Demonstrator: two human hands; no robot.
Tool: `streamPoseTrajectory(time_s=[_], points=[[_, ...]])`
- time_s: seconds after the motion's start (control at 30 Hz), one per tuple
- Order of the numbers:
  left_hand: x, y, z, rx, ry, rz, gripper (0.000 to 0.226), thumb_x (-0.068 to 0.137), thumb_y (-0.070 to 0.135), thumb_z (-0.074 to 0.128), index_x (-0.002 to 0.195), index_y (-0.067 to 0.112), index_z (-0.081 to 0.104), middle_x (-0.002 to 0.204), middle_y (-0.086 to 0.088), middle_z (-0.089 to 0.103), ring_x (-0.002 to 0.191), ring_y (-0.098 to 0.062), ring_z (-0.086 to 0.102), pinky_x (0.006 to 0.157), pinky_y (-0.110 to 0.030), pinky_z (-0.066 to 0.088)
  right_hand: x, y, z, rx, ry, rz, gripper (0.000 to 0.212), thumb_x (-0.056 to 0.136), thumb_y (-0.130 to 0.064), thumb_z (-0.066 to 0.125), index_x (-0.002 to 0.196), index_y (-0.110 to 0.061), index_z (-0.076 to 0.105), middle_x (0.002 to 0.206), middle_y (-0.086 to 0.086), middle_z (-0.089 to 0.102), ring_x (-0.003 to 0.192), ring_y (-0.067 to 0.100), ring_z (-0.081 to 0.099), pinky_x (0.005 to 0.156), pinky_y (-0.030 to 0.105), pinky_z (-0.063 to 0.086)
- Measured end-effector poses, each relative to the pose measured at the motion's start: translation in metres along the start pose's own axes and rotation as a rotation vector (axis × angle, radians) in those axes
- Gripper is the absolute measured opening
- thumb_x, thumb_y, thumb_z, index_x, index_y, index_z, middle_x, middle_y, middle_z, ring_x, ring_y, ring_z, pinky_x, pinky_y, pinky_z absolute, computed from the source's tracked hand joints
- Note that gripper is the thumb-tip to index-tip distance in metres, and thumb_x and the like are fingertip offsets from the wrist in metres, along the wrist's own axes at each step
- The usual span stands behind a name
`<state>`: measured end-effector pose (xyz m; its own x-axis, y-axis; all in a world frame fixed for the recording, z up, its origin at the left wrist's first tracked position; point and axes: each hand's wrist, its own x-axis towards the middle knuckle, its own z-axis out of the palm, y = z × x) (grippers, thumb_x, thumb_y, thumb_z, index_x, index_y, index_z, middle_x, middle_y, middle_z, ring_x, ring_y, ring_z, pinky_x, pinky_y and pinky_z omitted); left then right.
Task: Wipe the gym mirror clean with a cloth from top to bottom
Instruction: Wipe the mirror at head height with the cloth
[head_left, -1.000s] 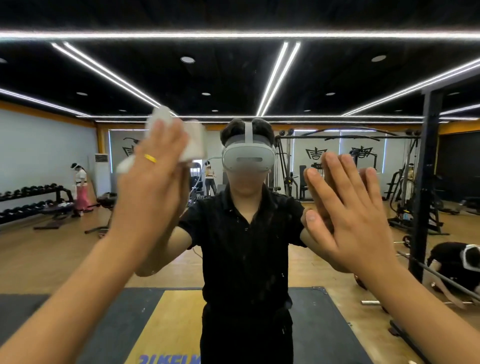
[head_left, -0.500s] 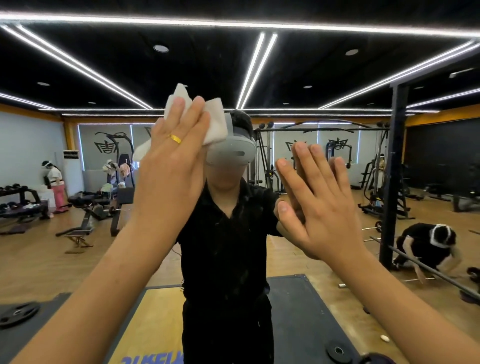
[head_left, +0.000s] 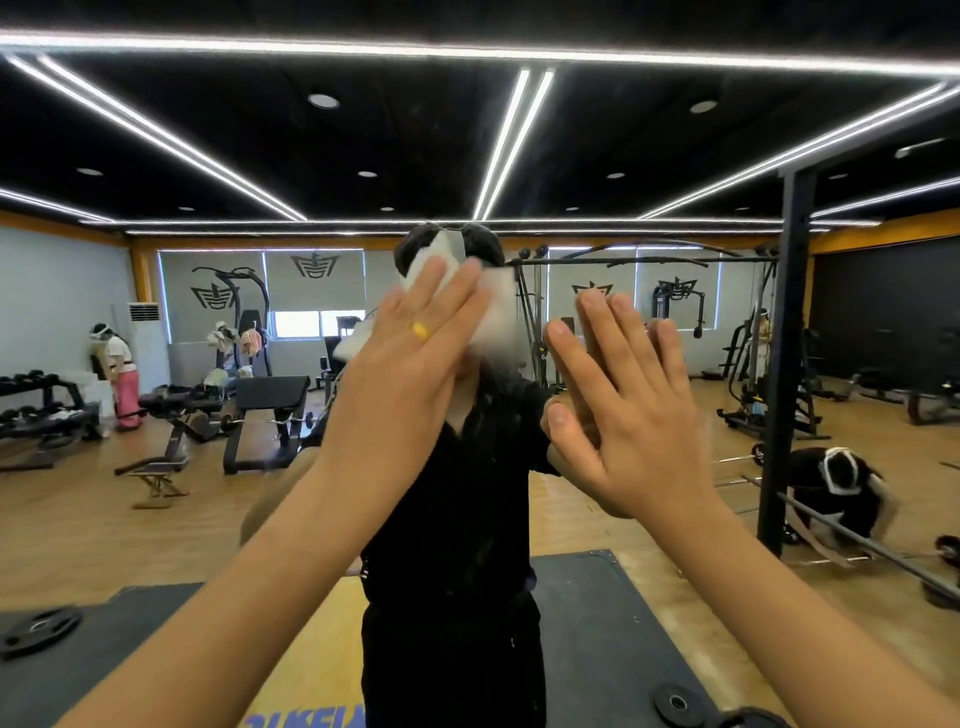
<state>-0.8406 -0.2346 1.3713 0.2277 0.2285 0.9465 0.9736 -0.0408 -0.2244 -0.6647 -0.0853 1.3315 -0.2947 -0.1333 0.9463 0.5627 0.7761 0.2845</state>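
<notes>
1. I see the white, crumpled cloth (head_left: 496, 306) pressed flat against the large gym mirror (head_left: 623, 171), roughly at centre and about mid-height in my view, right over the reflected head of the wearer.
2. My left hand (head_left: 410, 384) lies over the cloth with its fingers straight and close together, palm toward the glass; it pins the cloth rather than clutching it. A yellow ring (head_left: 421, 330) sits on one finger. The cloth sticks out above the fingertips and to their right, and a small corner shows at the hand's left edge.
3. My right hand (head_left: 631, 410) is just beside the left, also spread flat with fingers extended, holding nothing; its fingertips meet their own reflection, so it looks to be resting on the glass.
4. Both bare forearms reach up from the lower corners of the view.
5. Below the hands the mirror shows the wearer's black shirt (head_left: 478, 483) and dark trousers, flecked with small pale specks on the glass.
6. Further out in the reflection: a wooden floor, a black floor mat (head_left: 602, 623) with a yellow panel, a black weight bench (head_left: 267, 405) on the left, a dumbbell rack (head_left: 41, 410) at far left, and a black upright post (head_left: 787, 364) on the right.
7. White strip lights cross the black ceiling.
</notes>
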Motion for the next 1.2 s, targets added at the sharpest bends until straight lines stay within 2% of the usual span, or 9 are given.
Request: streamPoseTrajectory(time_s=[0.13, 0.33, 0.53, 0.63, 0.77, 0.87, 1.0, 1.1, 1.2], points=[[0.033, 0.010, 0.010, 0.002, 0.013, 0.028, 0.045, 0.098, 0.009, 0.054, 0.143, 0.004, 0.057, 0.153, -0.011, 0.051, 0.148, -0.027, 0.030, 0.118, -0.055, 0.034, 0.001, 0.001, 0.001, 0.009, -0.003, -0.007, 0.063, 0.103, -0.041, 0.045, 0.160, -0.016, 0.035, 0.169, 0.014, 0.022, 0.158, 0.031, 0.016, 0.127, 0.057, 0.011], [-0.046, 0.003, 0.005, 0.018, -0.117, 0.063, 0.047, 0.112, 0.031, 0.031, 0.149, 0.009, 0.050, 0.159, -0.005, 0.044, 0.154, -0.025, 0.028, 0.125, -0.045, 0.021, -0.001, 0.002, 0.001, 0.001, 0.006, -0.018, 0.064, 0.102, -0.040, 0.048, 0.160, -0.018, 0.033, 0.169, 0.014, 0.022, 0.159, 0.030, 0.016, 0.127, 0.057, 0.011], [-0.001, 0.011, 0.010, 0.022, -0.065, 0.052, 0.048, 0.101, 0.009, 0.052, 0.149, 0.005, 0.050, 0.158, -0.009, 0.045, 0.152, -0.027, 0.027, 0.123, -0.051, 0.025, 0.000, 0.001, 0.003, 0.011, 0.038, -0.010, 0.062, 0.102, -0.039, 0.050, 0.159, -0.017, 0.035, 0.168, 0.015, 0.025, 0.157, 0.032, 0.020, 0.127, 0.057, 0.014], [0.061, 0.022, 0.015, 0.035, 0.022, 0.050, 0.051, 0.097, 0.001, 0.060, 0.147, 0.005, 0.052, 0.154, -0.011, 0.050, 0.145, -0.028, 0.029, 0.117, -0.046, 0.028, 0.000, 0.001, 0.003, 0.022, 0.054, -0.008, 0.062, 0.102, -0.038, 0.051, 0.158, -0.018, 0.036, 0.168, 0.015, 0.026, 0.157, 0.032, 0.021, 0.127, 0.055, 0.011], [0.096, 0.028, 0.020, 0.063, 0.003, 0.019, 0.049, 0.097, 0.003, 0.060, 0.145, 0.009, 0.054, 0.154, -0.009, 0.050, 0.141, -0.035, 0.038, 0.108, -0.045, 0.037, 0.000, 0.002, 0.003, 0.045, 0.066, -0.005, 0.061, 0.101, -0.038, 0.052, 0.157, -0.017, 0.040, 0.166, 0.015, 0.030, 0.157, 0.031, 0.023, 0.127, 0.055, 0.014], [0.062, 0.015, 0.016, 0.088, -0.030, 0.047, 0.053, 0.095, -0.001, 0.066, 0.146, 0.007, 0.053, 0.156, -0.008, 0.048, 0.146, -0.038, 0.038, 0.113, -0.051, 0.038, 0.000, 0.002, 0.003, 0.038, 0.059, -0.006, 0.061, 0.102, -0.038, 0.052, 0.157, -0.017, 0.041, 0.166, 0.015, 0.030, 0.157, 0.032, 0.023, 0.126, 0.057, 0.016], [-0.017, 0.011, 0.010, 0.046, -0.037, -0.018, 0.047, 0.100, 0.003, 0.057, 0.147, 0.007, 0.053, 0.158, -0.004, 0.045, 0.153, -0.027, 0.029, 0.125, -0.033, 0.022, -0.001, 0.003, 0.004, 0.035, 0.044, -0.009, 0.062, 0.102, -0.039, 0.051, 0.159, -0.017, 0.038, 0.167, 0.015, 0.027, 0.157, 0.032, 0.021, 0.126, 0.059, 0.018], [-0.076, 0.029, 0.014, 0.001, -0.062, -0.119, 0.044, 0.106, 0.016, 0.046, 0.150, 0.012, 0.050, 0.160, 0.000, 0.043, 0.154, -0.025, 0.030, 0.122, -0.043, 0.030, -0.002, 0.004, 0.004, 0.023, 0.035, -0.013, 0.063, 0.103, -0.040, 0.051, 0.160, -0.018, 0.035, 0.168, 0.014, 0.025, 0.157, 0.032, 0.019, 0.127, 0.056, 0.013], [-0.102, 0.043, 0.020, -0.055, -0.092, -0.141, 0.045, 0.112, 0.032, 0.031, 0.150, 0.013, 0.047, 0.159, -0.001, 0.044, 0.156, -0.020, 0.024, 0.124, -0.044, 0.025, -0.002, 0.005, 0.004, 0.017, 0.028, -0.008, 0.063, 0.103, -0.040, 0.052, 0.160, -0.018, 0.035, 0.169, 0.014, 0.024, 0.158, 0.031, 0.018, 0.127, 0.057, 0.015]])
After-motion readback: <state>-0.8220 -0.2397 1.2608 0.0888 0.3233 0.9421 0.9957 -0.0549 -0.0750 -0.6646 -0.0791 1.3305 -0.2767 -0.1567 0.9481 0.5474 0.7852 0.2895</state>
